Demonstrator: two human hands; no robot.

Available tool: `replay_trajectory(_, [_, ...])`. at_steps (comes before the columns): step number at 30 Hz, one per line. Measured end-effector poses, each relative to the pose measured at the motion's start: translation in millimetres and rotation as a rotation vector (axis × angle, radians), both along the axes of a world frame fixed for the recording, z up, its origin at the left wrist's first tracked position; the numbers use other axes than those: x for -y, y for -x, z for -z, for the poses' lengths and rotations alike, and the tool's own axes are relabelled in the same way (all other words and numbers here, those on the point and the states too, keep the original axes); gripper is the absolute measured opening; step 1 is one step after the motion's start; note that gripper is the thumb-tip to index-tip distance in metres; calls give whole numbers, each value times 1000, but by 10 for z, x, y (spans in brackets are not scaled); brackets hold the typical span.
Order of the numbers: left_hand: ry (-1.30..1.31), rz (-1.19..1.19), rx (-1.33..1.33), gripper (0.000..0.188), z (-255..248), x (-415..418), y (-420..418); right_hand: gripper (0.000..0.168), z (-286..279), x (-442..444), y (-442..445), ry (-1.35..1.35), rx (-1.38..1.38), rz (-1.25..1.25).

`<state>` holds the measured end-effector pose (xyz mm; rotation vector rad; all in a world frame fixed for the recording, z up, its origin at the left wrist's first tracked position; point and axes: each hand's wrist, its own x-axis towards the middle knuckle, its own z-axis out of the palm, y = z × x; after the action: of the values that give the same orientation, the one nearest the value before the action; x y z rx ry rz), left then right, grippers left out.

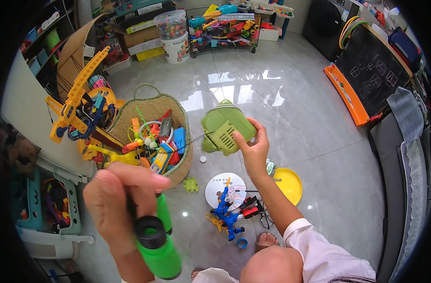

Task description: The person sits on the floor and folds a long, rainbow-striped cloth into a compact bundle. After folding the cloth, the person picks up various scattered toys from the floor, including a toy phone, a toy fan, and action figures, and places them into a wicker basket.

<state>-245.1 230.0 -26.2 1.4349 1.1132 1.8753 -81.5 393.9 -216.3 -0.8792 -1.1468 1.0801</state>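
Close to the camera, my left hand (120, 201) is closed on the dark strap of green toy binoculars (160, 244), which hang below it. My right hand (252, 143) grips a green plastic toy (229, 129) with a slotted panel, its thumb on the panel. Left of that toy stands a woven basket (181, 106) full of mixed toys, among them a yellow and blue toy phone (161, 158). On the floor below lie a round white picture disc (215, 185), a blue toy robot figure (224, 214), a yellow plate (289, 182) and black-framed glasses (266, 221).
A yellow toy crane (74, 95) rises beside the basket. Behind are a wire cart (222, 44) of toys and stacked tubs (176, 49). A blackboard (372, 70) with an orange tray (346, 95) and a grey sofa (392, 177) line the right side.
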Motion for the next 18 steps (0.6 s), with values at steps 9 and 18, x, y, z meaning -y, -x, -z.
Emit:
replay_trajectory(9, [-43, -436, -36, 54, -73, -282, 545, 48, -174, -118, -361, -21, -132, 28])
replay_trajectory(18, [224, -694, -482, 49, 366, -444, 1334, 45, -1276, -210, -312, -70, -355, -252])
